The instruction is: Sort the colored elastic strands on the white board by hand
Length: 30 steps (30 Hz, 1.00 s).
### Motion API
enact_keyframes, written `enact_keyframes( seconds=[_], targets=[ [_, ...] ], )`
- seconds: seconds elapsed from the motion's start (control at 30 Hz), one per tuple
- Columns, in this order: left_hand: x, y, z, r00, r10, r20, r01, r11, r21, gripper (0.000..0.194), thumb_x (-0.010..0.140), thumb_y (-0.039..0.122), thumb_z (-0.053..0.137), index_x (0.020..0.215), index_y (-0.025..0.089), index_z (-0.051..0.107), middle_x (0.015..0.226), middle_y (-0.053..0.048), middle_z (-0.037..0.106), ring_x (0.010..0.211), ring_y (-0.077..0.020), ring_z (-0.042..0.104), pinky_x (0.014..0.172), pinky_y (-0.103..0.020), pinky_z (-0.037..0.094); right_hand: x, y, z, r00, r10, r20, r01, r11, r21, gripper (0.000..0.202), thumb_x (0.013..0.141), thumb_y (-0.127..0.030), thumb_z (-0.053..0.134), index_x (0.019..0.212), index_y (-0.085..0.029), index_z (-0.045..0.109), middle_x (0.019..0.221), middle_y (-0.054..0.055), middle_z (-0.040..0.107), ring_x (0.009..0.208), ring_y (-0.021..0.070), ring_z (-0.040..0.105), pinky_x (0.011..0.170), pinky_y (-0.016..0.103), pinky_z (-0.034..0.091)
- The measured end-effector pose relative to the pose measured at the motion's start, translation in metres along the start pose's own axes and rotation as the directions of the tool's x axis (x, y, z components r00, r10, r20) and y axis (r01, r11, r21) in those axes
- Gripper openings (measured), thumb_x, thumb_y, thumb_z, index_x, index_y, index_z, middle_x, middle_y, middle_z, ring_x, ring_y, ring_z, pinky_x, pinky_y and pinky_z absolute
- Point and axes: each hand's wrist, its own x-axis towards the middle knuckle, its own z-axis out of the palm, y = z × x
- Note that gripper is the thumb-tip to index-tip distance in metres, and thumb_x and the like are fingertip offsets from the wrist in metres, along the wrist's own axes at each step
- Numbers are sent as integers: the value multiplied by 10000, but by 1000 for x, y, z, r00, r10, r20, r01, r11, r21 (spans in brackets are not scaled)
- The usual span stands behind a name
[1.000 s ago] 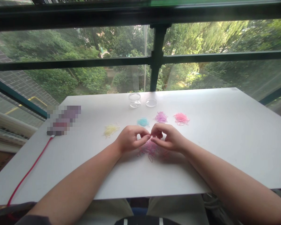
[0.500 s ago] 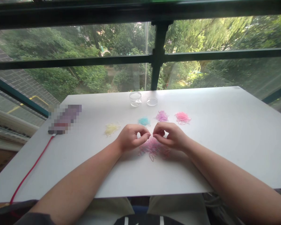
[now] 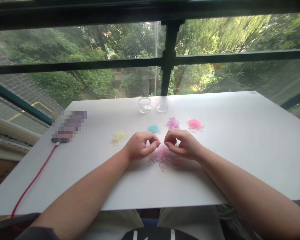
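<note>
My left hand (image 3: pixel 141 145) and my right hand (image 3: pixel 184 144) face each other, thumb and forefinger pinched on both. A thin, pale rubber band (image 3: pixel 162 143) is stretched between their fingertips. Directly under them lies a mixed pile of small rubber bands (image 3: pixel 163 157), mostly pink with some bluish ones; the hands partly cover it. Beyond the hands are single-colour heaps: yellow bands (image 3: pixel 119 137) on the left, blue bands (image 3: pixel 154 128), purple bands (image 3: pixel 173 123), and pink bands (image 3: pixel 195 124) on the right.
A clear round jar (image 3: pixel 144 107) stands open at the back of the white table (image 3: pixel 240 143), with its clear lid (image 3: pixel 162 108) beside it. At the left lies a blurred-out, phone-like device (image 3: pixel 71 127) with a red cable (image 3: pixel 33 182). Windows rise behind the table.
The fingertips have drawn very slightly apart with the band between them, the right hand shifting a touch to the right. The heaps look the same.
</note>
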Motion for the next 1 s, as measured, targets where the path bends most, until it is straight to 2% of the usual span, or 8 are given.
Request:
enact_keyframes(
  seconds=[0.1,0.17,0.33,0.47,1.0],
  targets=[
    [0,2,0,999,33,13,-33,999,-21,251,710,308,626,916,164,627,856,-46,664,706,-125,583,622,-235,432,1,-1,0,1000,3,-1,-3,1000,9,57,722,-118,511,710,-168,535,617,-3,532,546,86,454,522,209,367],
    [0,5,1,999,49,2,-49,998,-24,299,687,310,651,944,163,612,870,-50,659,713,-128,585,625,-240,435,1,-2,1,1000,0,4,0,1000,18,55,720,-116,514,708,-165,534,615,-3,533,537,83,452,517,207,367],
    [1,6,5,998,39,-44,-38,999,9,129,736,274,595,785,157,616,723,-23,646,641,-108,571,594,-232,420,1,-4,2,1000,-10,30,9,1000,14,60,727,-122,508,699,-165,539,613,1,536,543,84,452,518,206,371],
    [0,6,5,999,20,-41,-20,1000,18,91,738,231,573,704,157,614,645,-5,630,595,-95,553,567,-222,400,1,-4,2,999,-11,36,11,1000,14,63,725,-123,506,693,-167,539,618,3,540,552,87,457,521,205,379],
    [0,3,0,998,63,-9,-63,998,21,138,779,250,545,714,158,623,627,0,611,585,-88,532,575,-215,389,-1,-4,-1,999,12,48,-14,999,42,74,704,-99,500,689,-170,512,619,-7,519,565,88,457,537,212,383]
  ],
)
